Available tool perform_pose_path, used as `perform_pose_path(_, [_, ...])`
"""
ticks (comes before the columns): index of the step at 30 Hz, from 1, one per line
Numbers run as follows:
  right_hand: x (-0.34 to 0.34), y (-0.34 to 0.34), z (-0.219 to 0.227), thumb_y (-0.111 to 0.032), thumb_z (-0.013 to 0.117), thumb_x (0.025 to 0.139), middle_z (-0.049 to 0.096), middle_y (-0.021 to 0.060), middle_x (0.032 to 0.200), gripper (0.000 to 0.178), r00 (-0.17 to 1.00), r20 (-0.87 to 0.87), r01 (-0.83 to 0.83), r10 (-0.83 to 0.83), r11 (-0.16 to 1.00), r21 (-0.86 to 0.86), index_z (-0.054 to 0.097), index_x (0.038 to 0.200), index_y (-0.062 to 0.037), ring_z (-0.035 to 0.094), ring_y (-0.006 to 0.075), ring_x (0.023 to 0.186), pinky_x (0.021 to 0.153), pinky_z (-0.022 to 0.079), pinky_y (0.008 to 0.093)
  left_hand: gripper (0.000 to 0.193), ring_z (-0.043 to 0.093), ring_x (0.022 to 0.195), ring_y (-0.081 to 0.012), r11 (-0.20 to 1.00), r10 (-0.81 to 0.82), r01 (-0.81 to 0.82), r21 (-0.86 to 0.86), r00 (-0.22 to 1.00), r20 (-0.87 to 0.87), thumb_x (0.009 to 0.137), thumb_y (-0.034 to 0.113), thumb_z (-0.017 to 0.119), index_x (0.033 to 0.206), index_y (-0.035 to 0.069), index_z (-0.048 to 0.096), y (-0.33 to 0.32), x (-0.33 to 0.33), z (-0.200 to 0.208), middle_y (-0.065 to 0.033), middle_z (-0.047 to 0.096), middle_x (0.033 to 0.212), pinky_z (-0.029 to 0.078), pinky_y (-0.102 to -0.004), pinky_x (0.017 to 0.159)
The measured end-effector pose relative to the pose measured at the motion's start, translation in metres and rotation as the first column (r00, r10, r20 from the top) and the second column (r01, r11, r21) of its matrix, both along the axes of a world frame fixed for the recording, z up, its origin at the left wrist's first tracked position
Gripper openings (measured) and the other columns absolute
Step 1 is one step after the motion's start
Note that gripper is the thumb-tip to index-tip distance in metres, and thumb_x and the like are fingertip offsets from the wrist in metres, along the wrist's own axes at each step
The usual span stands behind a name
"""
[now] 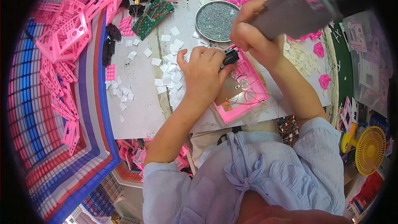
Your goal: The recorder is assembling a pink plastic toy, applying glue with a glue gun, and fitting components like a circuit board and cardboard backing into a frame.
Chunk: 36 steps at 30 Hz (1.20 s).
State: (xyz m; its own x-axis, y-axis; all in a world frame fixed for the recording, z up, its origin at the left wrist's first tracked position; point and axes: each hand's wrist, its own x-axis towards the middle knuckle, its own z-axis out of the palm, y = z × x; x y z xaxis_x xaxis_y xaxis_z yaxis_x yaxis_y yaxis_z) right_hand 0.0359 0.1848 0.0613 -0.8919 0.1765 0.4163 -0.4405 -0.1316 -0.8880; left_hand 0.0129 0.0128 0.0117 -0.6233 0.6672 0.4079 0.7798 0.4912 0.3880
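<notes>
Here, right hand (pixel 258 40) curled around a dark grey tool (pixel 296 14).

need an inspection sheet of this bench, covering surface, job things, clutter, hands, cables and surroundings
surface: white tabletop, marked in places
job's things: open pink casing; black part at its upper end
clutter: white squares, small grey pieces, green circuit board
hands: left hand grips the black part; right hand grips a blurred dark tool
cables: thin wires across the casing
surroundings: pink frames at left, yellow fan at right
</notes>
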Motion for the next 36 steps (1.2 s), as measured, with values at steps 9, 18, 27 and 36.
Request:
perform_pose_path(9, [-0.006,-0.008,-0.027,-0.007,0.069,0.084,0.057,0.0023,0.081,0.016,0.999,-0.021,0.049,-0.045,0.974,0.222,0.054,0.090,-0.0055,0.052,0.0096,0.073,0.064,0.043,0.0270,0.028,0.057,0.098,-0.0221,0.998,-0.021,0.018,0.063,0.999,0.037,0.076,0.027,0.079,0.096,0.011,0.068,0.002,0.000,-0.008,-0.0015,0.065,0.093,0.031,-0.0554,0.098])
perform_pose_path(18, [-0.049,0.024,0.003,-0.016,0.073,0.088,0.068,0.0067,0.096,0.025,0.836,0.268,-0.373,0.479,0.854,-0.363,0.068,0.109,-0.0048,0.065,0.0126,0.087,0.075,0.052,0.0299,0.032,0.062,0.090,-0.0373,0.978,-0.164,0.119,0.174,0.949,0.271,0.078,0.010,0.074,0.105,0.004,0.060,-0.010,-0.014,0.000,-0.0160,0.065,0.102,0.049,-0.0453,0.075])
perform_pose_path(27, [-0.064,0.216,-0.082,-0.009,0.067,0.083,0.069,0.0099,0.107,0.026,0.966,0.029,-0.018,-0.258,0.042,0.999,0.072,0.109,-0.0101,0.059,0.0327,0.107,0.093,0.048,0.0427,0.032,0.062,0.098,-0.0407,0.969,-0.090,0.208,-0.129,0.793,0.603,0.071,-0.003,0.065,0.100,0.003,0.054,-0.186,0.029,0.111,-0.0206,0.063,0.109,0.051,-0.0407,0.085])
perform_pose_path(36, [-0.017,0.216,-0.078,-0.009,0.064,0.085,0.070,0.0160,0.091,0.013,0.957,-0.118,0.153,-0.266,0.115,0.982,0.068,0.095,-0.0036,0.067,0.0361,0.083,0.074,0.053,0.0438,0.033,0.062,0.087,-0.0363,0.842,0.147,0.198,-0.501,0.810,0.568,0.076,0.013,0.076,0.104,0.003,0.061,-0.212,0.090,0.049,-0.0157,0.064,0.094,0.049,-0.0458,0.076])
